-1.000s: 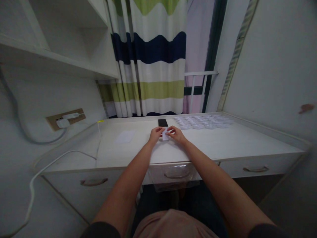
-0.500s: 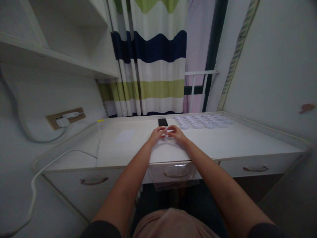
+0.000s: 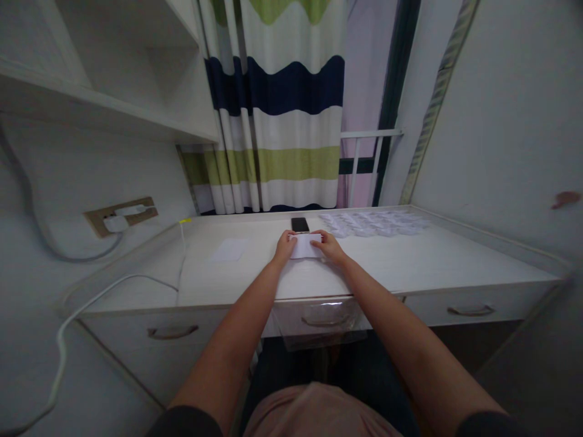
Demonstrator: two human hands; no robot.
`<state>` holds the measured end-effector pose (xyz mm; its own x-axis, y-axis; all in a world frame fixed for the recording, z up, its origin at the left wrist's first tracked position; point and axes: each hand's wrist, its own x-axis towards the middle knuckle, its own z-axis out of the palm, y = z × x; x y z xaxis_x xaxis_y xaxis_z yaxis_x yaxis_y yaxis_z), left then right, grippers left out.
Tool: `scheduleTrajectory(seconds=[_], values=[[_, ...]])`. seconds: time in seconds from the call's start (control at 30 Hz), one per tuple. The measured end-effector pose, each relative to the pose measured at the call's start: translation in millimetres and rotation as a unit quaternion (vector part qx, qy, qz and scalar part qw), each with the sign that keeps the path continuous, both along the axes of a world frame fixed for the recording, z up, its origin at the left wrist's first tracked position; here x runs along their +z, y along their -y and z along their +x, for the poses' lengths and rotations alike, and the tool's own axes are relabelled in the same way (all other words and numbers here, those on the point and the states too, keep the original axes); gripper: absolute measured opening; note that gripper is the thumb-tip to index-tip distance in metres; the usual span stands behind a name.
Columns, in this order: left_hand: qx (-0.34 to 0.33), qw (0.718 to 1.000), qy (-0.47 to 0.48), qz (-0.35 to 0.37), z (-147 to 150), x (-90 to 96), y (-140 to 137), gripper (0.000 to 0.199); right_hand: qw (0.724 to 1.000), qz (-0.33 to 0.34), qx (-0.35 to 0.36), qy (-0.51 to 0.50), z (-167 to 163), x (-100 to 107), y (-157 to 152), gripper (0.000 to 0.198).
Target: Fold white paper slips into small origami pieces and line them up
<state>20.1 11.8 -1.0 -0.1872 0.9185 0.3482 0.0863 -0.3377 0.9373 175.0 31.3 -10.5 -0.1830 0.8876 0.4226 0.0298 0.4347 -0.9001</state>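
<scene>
A small white sheet of paper (image 3: 304,247) is spread between my two hands, just above the desk and facing me. My left hand (image 3: 285,246) pinches its left edge, thumb on the near face. On the other side my right hand (image 3: 328,246) grips the right edge in the same way. Right behind the paper lies a black phone (image 3: 299,224), flat on the desk. Over to the left rests a stack or sheet of white paper (image 3: 229,249); I cannot tell how many sheets it has.
Rows of several folded white paper pieces (image 3: 373,223) lie at the back right of the white desk (image 3: 410,261). A clear plastic sheet (image 3: 319,328) hangs over the front edge at the middle drawer. A white cable (image 3: 132,277) crosses the left side. A striped curtain (image 3: 296,133) hangs behind.
The paper was narrow, held edge-on with my fingertips close together. Now it is opened out flat, and my hands have moved apart to its two sides.
</scene>
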Motion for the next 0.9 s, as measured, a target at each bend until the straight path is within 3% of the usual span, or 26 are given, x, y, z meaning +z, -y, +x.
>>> scheduleTrajectory(seconds=[0.13, 0.33, 0.53, 0.9], values=[[-0.037, 0.999, -0.012, 0.016, 1, -0.3, 4, 0.032, 1.000, 0.006, 0.013, -0.004, 0, 2, 2, 0.037], [-0.017, 0.998, 0.043, 0.032, 1, 2.4, 5, 0.050, 0.998, -0.034, 0.033, -0.045, -2, 7, 10, 0.041], [-0.056, 0.997, 0.043, -0.015, 0, 3.6, 6, 0.023, 0.998, -0.045, 0.036, -0.013, -1, 7, 12, 0.038], [-0.003, 1.000, 0.021, 0.000, -1, 2.0, 3, 0.015, 0.998, -0.035, 0.042, 0.020, -4, 4, 8, 0.039]])
